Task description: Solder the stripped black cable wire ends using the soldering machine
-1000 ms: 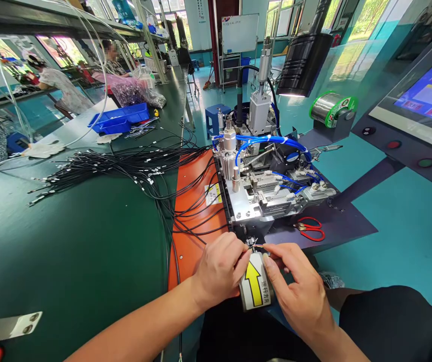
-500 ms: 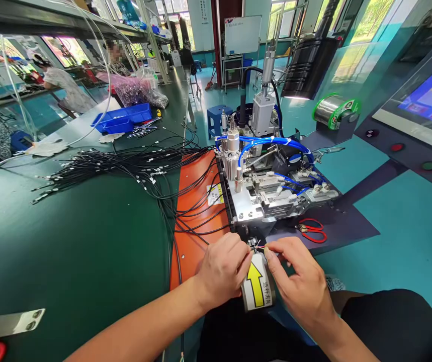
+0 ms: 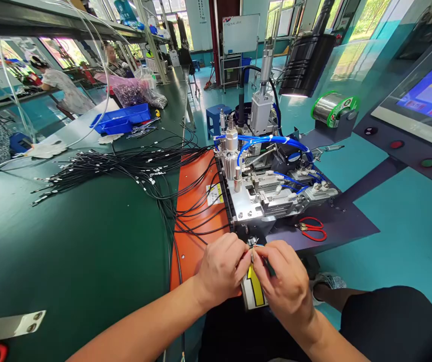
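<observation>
- At the front edge of the metal fixture (image 3: 272, 198), the left hand (image 3: 221, 271) and right hand (image 3: 287, 286) meet, fingertips pinched together on a thin wire end (image 3: 254, 247).
- Wire sits just above the yellow arrow label (image 3: 253, 291), apparently being seated.
- Next move likely calls for fine, steady alignment into the fixture.

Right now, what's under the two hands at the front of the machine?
Under the left hand and right hand sits a block with a yellow arrow label, partly covered. What the fingertips pinch is hidden.

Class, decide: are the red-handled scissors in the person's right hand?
No: the red-handled scissors lie untouched on the dark mat, apart from the right hand.
</observation>
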Demonstrator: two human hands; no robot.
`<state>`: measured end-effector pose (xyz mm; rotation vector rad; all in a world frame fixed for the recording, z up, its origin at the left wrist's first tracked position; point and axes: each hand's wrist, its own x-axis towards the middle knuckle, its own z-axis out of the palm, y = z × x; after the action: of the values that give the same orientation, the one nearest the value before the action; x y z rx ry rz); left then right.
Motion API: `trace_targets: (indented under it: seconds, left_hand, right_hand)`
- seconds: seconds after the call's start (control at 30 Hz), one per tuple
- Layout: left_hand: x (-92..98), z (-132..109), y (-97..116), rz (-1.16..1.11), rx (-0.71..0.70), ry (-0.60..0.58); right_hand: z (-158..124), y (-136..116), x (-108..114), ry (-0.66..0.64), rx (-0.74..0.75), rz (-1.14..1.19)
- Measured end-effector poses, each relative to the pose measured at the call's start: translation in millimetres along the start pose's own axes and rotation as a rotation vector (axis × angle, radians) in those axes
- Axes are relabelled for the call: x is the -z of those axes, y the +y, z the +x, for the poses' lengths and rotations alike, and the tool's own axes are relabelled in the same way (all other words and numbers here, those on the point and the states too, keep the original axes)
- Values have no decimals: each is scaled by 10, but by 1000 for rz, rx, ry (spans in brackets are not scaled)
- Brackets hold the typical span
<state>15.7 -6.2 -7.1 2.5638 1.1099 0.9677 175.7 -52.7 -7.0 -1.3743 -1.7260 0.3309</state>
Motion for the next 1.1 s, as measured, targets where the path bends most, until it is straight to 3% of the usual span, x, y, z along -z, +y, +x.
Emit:
trace_targets:
  seconds: [0.1, 0.27, 0.4, 0.8, 1.1]
  left_hand:
    - [14, 0, 10, -24, 22, 9]
    - [30, 11, 25, -67, 31, 6]
    - [28, 8, 17, -65, 24, 11]
    - [33, 16, 23, -50, 12, -17]
    - [29, 19, 30, -56, 30, -22]
  right_hand:
    - [19, -22, 63, -7, -75, 79]
    - [87, 79, 249, -58, -634, 421]
    - [117, 143, 235, -172, -825, 726]
    - [185, 85, 202, -220, -850, 832]
    - [180, 73, 214, -199, -785, 801]
